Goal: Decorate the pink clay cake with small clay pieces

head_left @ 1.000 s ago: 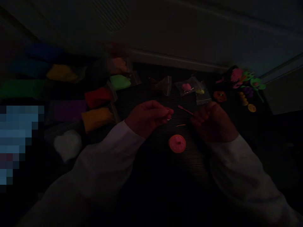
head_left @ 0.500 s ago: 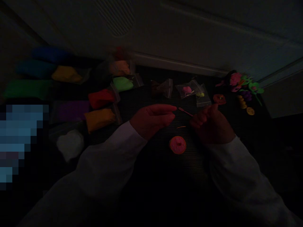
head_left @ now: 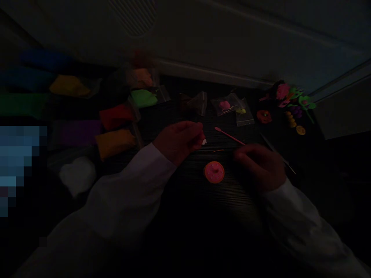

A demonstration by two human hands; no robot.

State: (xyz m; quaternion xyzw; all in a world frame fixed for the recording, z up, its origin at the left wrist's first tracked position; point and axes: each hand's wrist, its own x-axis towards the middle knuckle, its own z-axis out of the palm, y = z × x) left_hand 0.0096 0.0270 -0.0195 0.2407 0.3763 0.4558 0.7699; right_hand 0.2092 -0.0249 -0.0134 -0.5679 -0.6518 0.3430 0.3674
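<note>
The scene is very dark. My left hand (head_left: 181,141) is closed, with a small white piece (head_left: 204,142) at its fingertips. My right hand (head_left: 261,166) is curled with thumb and fingers drawn together; whatever they may hold is hidden. Just beyond its fingertips lies a pink stick tool (head_left: 230,136) with a flattened end. Between the hands, closer to me, sits a round pink dotted piece (head_left: 214,172) with an orange rim and a small knob on top. A thin orange strip (head_left: 218,150) lies behind it.
Bags of coloured clay spread across the left, among them orange (head_left: 116,143), red (head_left: 117,116) and white (head_left: 77,173). Small bags with pink (head_left: 224,105) and yellow (head_left: 241,111) lumps lie behind. Clay flowers (head_left: 305,102) stand back right. A slim metal tool (head_left: 274,148) lies beside my right hand.
My left fingers have closed and a white piece now shows at their tips. My right hand has drawn back toward me, uncovering more of the pink stick and the metal tool.
</note>
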